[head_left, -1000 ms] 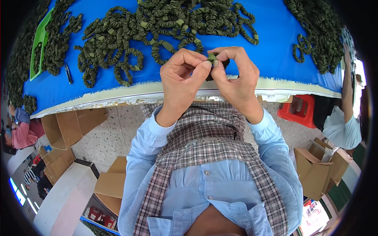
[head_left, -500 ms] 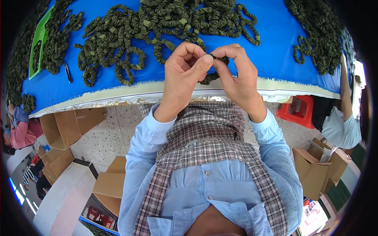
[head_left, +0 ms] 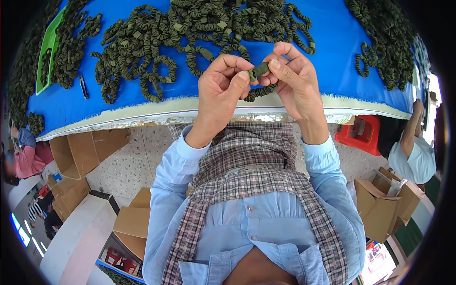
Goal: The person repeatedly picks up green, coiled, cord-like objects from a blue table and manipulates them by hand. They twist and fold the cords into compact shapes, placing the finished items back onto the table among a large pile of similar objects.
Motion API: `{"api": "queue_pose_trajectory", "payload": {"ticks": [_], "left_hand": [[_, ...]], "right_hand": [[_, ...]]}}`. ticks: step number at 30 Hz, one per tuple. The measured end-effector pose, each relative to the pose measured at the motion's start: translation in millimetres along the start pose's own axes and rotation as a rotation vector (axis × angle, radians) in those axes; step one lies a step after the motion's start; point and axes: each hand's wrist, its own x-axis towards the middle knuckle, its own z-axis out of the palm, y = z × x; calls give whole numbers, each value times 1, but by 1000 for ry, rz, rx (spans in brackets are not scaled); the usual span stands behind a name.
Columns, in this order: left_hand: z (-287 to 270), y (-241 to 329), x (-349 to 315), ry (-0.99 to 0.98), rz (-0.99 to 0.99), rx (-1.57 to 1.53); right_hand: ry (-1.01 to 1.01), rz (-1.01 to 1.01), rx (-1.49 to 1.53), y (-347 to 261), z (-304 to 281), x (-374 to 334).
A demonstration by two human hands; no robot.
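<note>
Between my hands, over the table's near edge, is a dark green scrunchie (head_left: 261, 92), a ring of gathered fabric. My left hand (head_left: 222, 85) pinches one side of its band between thumb and fingertips. Thumb and fingers of my right hand (head_left: 297, 80) grip the other side, where a smooth flat stretch of fabric shows. The scrunchie's lower loop hangs below my fingers, partly hidden by them. Just beyond my hands lies a heap of similar green scrunchies (head_left: 204, 23) on the blue table cover (head_left: 327, 61).
More scrunchies (head_left: 387, 42) are piled at the far right. On the left are a green tray (head_left: 49, 47) and a dark pen-like tool (head_left: 83, 87). A red stool (head_left: 361, 135) and cardboard boxes (head_left: 380, 204) stand below the table. Other people (head_left: 413, 152) sit at both sides.
My right hand has turned and drawn slightly right, its fingers lifting. The flat stretch of the scrunchie now shows between my hands. The person at right has lowered an arm.
</note>
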Motion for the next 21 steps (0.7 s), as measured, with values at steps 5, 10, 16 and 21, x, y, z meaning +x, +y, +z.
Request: {"api": "queue_pose_trajectory", "payload": {"ticks": [5,10,16,21], "left_hand": [[-2,5,5,-68,-2,-25],[0,7,5,-59,88,160],[-12,6,4,-39,-105,-209],[-14,5,2,-61,-51,56]], "right_hand": [[-8,66,-7,2,2,0],[-8,77,-26,-1,9,-1],[14,86,20,1,9,3],[13,55,-62,0,10,0]]}}
